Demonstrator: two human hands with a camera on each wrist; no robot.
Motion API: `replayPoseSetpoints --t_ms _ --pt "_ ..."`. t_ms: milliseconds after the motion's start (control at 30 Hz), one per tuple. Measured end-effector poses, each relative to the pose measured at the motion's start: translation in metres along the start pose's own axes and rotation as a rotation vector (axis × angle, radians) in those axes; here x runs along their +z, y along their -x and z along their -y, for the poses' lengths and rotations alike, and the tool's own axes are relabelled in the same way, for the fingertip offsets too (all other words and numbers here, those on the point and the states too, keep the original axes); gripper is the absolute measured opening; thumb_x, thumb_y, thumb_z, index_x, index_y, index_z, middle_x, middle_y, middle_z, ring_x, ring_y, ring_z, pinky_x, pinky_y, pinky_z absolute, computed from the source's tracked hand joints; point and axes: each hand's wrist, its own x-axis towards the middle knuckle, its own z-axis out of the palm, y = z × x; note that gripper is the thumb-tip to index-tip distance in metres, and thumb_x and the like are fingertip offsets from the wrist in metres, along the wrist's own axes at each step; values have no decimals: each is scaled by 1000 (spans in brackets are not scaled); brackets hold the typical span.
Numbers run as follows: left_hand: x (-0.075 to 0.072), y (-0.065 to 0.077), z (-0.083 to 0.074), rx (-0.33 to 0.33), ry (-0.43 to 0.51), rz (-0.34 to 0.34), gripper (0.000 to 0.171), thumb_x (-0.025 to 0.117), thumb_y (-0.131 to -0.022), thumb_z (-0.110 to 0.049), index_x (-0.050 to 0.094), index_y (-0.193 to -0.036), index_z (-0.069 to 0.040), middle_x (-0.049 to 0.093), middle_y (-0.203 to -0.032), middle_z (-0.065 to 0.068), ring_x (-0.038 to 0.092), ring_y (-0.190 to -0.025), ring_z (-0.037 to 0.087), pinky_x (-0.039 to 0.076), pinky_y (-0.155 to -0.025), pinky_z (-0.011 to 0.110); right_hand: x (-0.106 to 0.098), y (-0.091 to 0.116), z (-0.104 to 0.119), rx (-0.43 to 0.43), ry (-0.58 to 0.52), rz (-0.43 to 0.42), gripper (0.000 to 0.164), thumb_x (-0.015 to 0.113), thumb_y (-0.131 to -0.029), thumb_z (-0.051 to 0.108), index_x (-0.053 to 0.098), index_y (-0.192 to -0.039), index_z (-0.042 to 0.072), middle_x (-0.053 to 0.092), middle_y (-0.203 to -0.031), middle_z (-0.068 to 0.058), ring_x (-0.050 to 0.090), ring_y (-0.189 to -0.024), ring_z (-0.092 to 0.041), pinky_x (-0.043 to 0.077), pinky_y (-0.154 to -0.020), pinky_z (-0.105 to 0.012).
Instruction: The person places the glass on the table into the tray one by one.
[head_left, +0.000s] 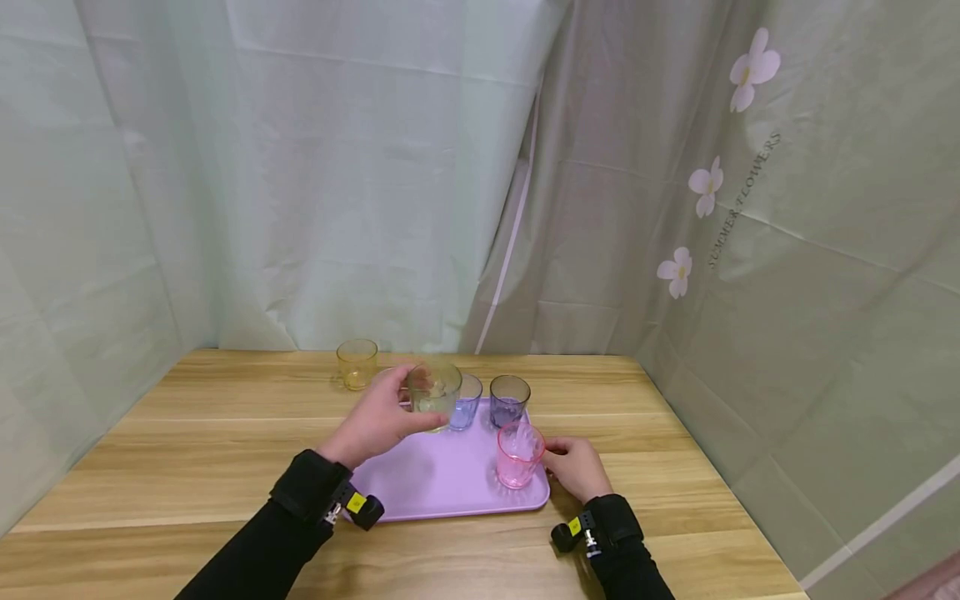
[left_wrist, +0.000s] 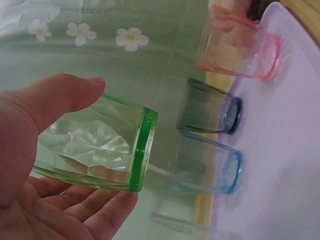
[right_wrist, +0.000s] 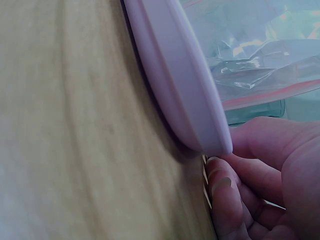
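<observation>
My left hand point(head_left: 378, 421) grips a green faceted glass point(left_wrist: 95, 145), thumb on one side and fingers on the other, raised over the back of a light purple tray point(head_left: 427, 483). My right hand point(head_left: 577, 468) is at the tray's right edge, its thumb and fingers pinching the rim point(right_wrist: 215, 135). Just inside that edge stands a pink glass point(head_left: 517, 462), upright. Behind it on the tray are a dark grey glass point(head_left: 510, 404) and a blue glass point(head_left: 468, 408), the latter partly hidden by the green one.
A yellow glass point(head_left: 357, 367) stands on the wooden table point(head_left: 225, 450) behind the tray's left side. Another clear glass point(left_wrist: 185, 227) shows only in part in the left wrist view. Curtains point(head_left: 360, 167) hang behind the table and along its sides.
</observation>
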Motion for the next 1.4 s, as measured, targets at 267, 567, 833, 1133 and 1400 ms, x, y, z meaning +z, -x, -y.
replayPoseSetpoints --t_ms 267,567,833,1133,1400 --pt "13 5 8 -27 45 31 73 93 -89 -21 52 -145 2 60 -146 25 62 -134 44 59 -101 47 -1 0 -1 -18 2 -4 24 77 -98 13 82 -112 -5 80 -96 -13 68 -76 -15 57 -68 -29" --pt "28 8 16 -53 35 43 77 95 -85 -23 53 -145 1 63 -145 23 62 -135 47 60 -101 49 -2 0 0 -12 7 0 24 76 -99 14 82 -113 -4 80 -96 -12 67 -75 -15 56 -68 -29" --pt "43 9 28 -72 36 38 79 95 -83 -19 52 -146 2 64 -141 22 63 -129 43 57 -104 53 0 -4 -6 2 7 14 24 76 -99 15 82 -114 -3 80 -100 -12 69 -79 -16 58 -70 -30" --pt "59 11 40 -119 30 18 86 98 -82 -20 50 -151 0 63 -144 19 61 -132 44 58 -105 56 1 -4 -7 -11 9 11 23 76 -98 14 83 -113 -3 80 -98 -12 68 -78 -15 58 -70 -30" --pt "70 11 47 -117 23 0 84 99 -79 -18 52 -146 1 66 -139 20 65 -122 37 57 -103 55 -2 -1 -1 -4 14 13 23 76 -99 13 82 -113 -4 80 -99 -13 68 -80 -16 58 -71 -30"
